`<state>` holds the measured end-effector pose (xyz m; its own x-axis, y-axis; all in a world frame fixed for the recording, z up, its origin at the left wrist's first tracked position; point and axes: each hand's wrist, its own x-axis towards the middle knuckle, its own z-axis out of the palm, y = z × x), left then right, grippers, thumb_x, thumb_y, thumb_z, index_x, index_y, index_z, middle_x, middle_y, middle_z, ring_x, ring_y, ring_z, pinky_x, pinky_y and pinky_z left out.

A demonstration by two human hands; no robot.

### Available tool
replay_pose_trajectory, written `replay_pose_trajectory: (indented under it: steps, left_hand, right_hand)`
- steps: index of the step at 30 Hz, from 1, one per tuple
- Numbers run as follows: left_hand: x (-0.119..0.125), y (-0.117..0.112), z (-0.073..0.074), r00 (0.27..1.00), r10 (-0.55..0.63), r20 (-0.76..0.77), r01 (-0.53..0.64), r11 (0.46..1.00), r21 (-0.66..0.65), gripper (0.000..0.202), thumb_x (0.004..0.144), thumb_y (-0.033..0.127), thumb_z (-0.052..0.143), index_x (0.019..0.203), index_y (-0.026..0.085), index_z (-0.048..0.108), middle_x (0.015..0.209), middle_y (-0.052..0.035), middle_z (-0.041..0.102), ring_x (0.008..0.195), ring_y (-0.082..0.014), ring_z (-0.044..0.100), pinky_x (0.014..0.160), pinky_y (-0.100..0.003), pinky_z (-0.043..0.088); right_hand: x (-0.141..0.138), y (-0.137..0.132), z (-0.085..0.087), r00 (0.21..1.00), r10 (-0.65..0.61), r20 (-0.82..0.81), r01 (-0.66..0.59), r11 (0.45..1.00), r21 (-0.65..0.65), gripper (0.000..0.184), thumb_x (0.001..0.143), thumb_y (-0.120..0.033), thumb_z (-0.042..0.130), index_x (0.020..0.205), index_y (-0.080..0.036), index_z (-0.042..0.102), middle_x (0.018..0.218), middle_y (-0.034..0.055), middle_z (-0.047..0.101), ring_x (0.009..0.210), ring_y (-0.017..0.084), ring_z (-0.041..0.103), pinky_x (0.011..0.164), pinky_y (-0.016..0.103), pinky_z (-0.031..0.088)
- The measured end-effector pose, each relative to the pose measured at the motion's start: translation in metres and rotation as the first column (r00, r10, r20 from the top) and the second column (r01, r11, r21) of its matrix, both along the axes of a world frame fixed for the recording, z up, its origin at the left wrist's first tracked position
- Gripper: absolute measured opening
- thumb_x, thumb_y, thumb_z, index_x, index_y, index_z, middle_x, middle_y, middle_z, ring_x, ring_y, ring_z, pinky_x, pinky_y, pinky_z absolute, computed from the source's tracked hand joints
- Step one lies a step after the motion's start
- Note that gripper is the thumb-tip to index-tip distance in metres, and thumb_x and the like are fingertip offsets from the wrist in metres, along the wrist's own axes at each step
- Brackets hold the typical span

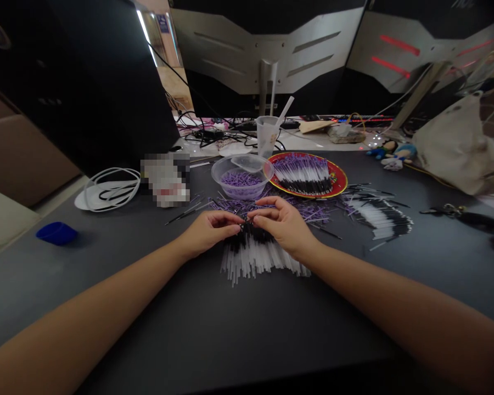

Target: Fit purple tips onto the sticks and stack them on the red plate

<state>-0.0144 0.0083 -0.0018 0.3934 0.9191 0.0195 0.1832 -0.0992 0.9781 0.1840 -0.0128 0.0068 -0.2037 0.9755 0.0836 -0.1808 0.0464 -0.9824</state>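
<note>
My left hand [209, 231] is closed in a pinch, its fingertips on a thin dark piece that looks like the end of a pen refill. Right beside it, my right hand [284, 224] pinches too; what lies between its fingertips is too small to make out. Below both hands a fanned pile of pen refills [259, 258], clear tubes with black ends, lies on the dark table. Loose small purple sticks [313, 211] are scattered just beyond my fingers. Behind them stands a clear plastic bowl [218, 178] holding more purple pieces [241, 179].
A red and yellow plate [341, 184] bears a row of purple-topped refills [302, 173]. More refills [381, 216] lie to the right, near keys [473, 218]. A plastic cup [267, 137] with a straw stands behind. Left are a blue cap-like object [56, 233] and a coiled white cable [111, 189].
</note>
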Motion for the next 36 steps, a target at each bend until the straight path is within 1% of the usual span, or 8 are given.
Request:
replay_pose_trajectory:
  steps: [4, 7, 10, 17, 21, 26, 31, 36]
  left_hand:
    - [-0.001, 0.001, -0.001, 0.999, -0.03, 0.026, 0.031, 0.999, -0.027, 0.024, 0.068, 0.026, 0.074, 0.091, 0.019, 0.071, 0.068, 0.0003, 0.065, 0.057, -0.0083, 0.055, 0.052, -0.019, 0.044]
    - [-0.002, 0.002, -0.001, 0.999, -0.041, 0.03, 0.043, 0.998, -0.047, 0.024, 0.069, 0.027, 0.074, 0.091, 0.02, 0.071, 0.071, 0.0, 0.066, 0.06, -0.0082, 0.056, 0.054, -0.018, 0.045]
    - [-0.002, 0.002, 0.0, 0.999, -0.043, -0.003, 0.042, 0.997, -0.06, 0.022, 0.069, 0.028, 0.074, 0.089, 0.02, 0.072, 0.073, -0.0004, 0.068, 0.06, -0.0081, 0.056, 0.056, -0.019, 0.046]
    - [-0.002, 0.002, -0.002, 1.0, -0.03, 0.0, 0.03, 0.999, -0.039, 0.018, 0.067, 0.03, 0.075, 0.079, 0.017, 0.069, 0.069, 0.0005, 0.064, 0.058, -0.0079, 0.054, 0.055, -0.019, 0.044]
    - [-0.001, 0.004, -0.002, 0.992, 0.061, 0.111, -0.056, 0.997, -0.047, 0.016, 0.064, 0.026, 0.076, 0.072, 0.016, 0.066, 0.065, 0.0028, 0.06, 0.053, -0.0058, 0.05, 0.053, -0.018, 0.041]
    - [-0.001, 0.007, -0.001, 0.936, 0.198, 0.292, -0.15, 0.972, -0.178, 0.017, 0.063, 0.022, 0.075, 0.072, 0.015, 0.062, 0.058, 0.0044, 0.057, 0.05, -0.0063, 0.052, 0.051, -0.018, 0.041]
    - [-0.003, 0.01, 0.0, 0.846, 0.332, 0.417, -0.212, 0.928, -0.307, 0.016, 0.068, 0.016, 0.07, 0.078, 0.016, 0.058, 0.078, -0.0003, 0.066, 0.058, -0.0099, 0.062, 0.056, -0.021, 0.049]
    - [-0.003, 0.012, 0.001, 0.761, 0.464, 0.453, -0.311, 0.874, -0.373, 0.016, 0.072, 0.01, 0.065, 0.086, 0.016, 0.06, 0.081, -0.0017, 0.068, 0.057, -0.0089, 0.062, 0.055, -0.02, 0.051]
  right_hand:
    - [0.0, -0.005, -0.001, 0.99, 0.043, 0.138, -0.055, 0.994, 0.09, 0.032, 0.075, -0.022, 0.064, 0.103, -0.023, 0.047, 0.092, 0.004, 0.071, 0.076, 0.015, 0.065, 0.073, 0.033, 0.05]
    - [0.003, -0.007, 0.0, 0.975, -0.042, 0.219, -0.031, 0.948, 0.317, 0.032, 0.079, -0.021, 0.062, 0.108, -0.023, 0.047, 0.1, 0.0046, 0.068, 0.091, 0.016, 0.063, 0.083, 0.034, 0.047]
    - [0.006, -0.005, 0.002, 0.931, -0.146, 0.334, -0.018, 0.896, 0.443, 0.012, 0.081, -0.021, 0.059, 0.093, -0.021, 0.057, 0.093, 0.0033, 0.065, 0.087, 0.016, 0.061, 0.08, 0.032, 0.047]
    - [0.011, 0.002, 0.003, 0.887, -0.245, 0.391, 0.022, 0.869, 0.495, 0.004, 0.083, -0.021, 0.057, 0.082, -0.018, 0.059, 0.077, 0.0003, 0.061, 0.073, 0.013, 0.057, 0.069, 0.028, 0.045]
    - [0.017, 0.008, 0.003, 0.916, -0.329, 0.229, 0.181, 0.85, 0.495, 0.005, 0.087, -0.024, 0.054, 0.087, -0.019, 0.053, 0.079, 0.0002, 0.058, 0.072, 0.013, 0.058, 0.068, 0.029, 0.046]
    - [0.023, 0.013, 0.007, 0.93, -0.362, 0.065, 0.299, 0.847, 0.439, 0.008, 0.086, -0.026, 0.054, 0.087, -0.02, 0.049, 0.078, -0.0003, 0.058, 0.066, 0.011, 0.059, 0.065, 0.029, 0.048]
    - [0.025, 0.011, 0.009, 0.922, -0.325, 0.209, 0.197, 0.86, 0.47, 0.006, 0.079, -0.021, 0.06, 0.079, -0.019, 0.054, 0.072, -0.0005, 0.059, 0.066, 0.012, 0.057, 0.063, 0.028, 0.046]
    - [0.018, 0.0, 0.011, 0.884, -0.19, 0.427, -0.012, 0.904, 0.428, 0.017, 0.074, -0.015, 0.056, 0.091, -0.018, 0.059, 0.068, -0.0021, 0.059, 0.061, 0.01, 0.054, 0.059, 0.025, 0.043]
